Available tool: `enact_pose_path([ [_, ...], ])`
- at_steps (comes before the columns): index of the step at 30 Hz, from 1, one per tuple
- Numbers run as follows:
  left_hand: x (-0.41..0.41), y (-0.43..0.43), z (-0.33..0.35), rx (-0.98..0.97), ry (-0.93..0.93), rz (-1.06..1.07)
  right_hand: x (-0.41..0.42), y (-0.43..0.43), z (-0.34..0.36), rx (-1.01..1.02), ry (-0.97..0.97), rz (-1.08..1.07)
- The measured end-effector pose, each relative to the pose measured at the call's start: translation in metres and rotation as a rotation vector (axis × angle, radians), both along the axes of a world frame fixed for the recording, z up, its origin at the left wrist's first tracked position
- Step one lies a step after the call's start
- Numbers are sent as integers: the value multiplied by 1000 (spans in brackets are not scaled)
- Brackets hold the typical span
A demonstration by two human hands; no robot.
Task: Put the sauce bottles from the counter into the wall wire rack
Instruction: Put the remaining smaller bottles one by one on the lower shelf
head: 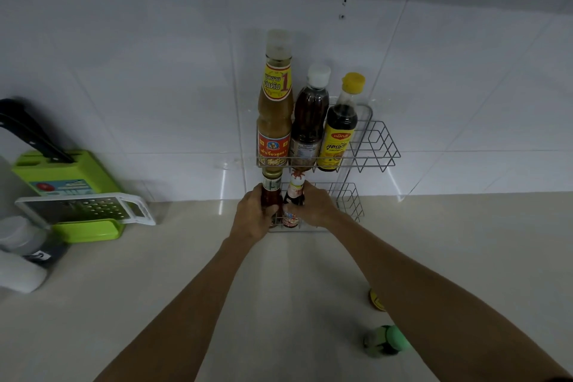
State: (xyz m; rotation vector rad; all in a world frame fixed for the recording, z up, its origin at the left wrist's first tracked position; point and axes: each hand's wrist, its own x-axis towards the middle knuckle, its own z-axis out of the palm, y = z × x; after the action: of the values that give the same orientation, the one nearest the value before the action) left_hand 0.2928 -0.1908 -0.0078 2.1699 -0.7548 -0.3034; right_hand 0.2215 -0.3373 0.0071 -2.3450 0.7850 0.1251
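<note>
A two-tier wire rack (376,146) hangs on the white tiled wall. Its upper tier holds three bottles: a tall tan sauce bottle (275,102), a dark bottle with a white cap (310,121) and a dark bottle with a yellow cap (339,130). In the lower tier (350,201), my left hand (252,217) grips a red sauce bottle (271,192). Beside it, my right hand (313,208) grips a dark bottle with a white and red label (294,192). Both bottles stand upright, side by side, at the tier's left end. On the counter lie a green-capped bottle (386,340) and a yellow-labelled one (375,299), partly hidden by my right arm.
A green knife block (66,174) with a black-handled knife stands at the left wall. A white grater (86,208) rests on a green tray beside it. White and grey containers (21,254) sit at the far left edge. The beige counter (173,288) stretches below.
</note>
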Motion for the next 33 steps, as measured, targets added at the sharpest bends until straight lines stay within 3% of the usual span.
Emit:
enact_pose_path([
  [5, -1, -5, 12, 51, 127, 55, -2, -6, 19, 65, 91, 12],
  [12, -36, 5, 18, -30, 56, 274, -39, -5, 52, 19, 139, 44],
  [26, -180, 7, -6, 7, 158, -166, -211, 35, 99, -26, 10, 67],
  [33, -218, 14, -25, 91, 200, -267, -274, 56, 42, -369, 317, 142],
])
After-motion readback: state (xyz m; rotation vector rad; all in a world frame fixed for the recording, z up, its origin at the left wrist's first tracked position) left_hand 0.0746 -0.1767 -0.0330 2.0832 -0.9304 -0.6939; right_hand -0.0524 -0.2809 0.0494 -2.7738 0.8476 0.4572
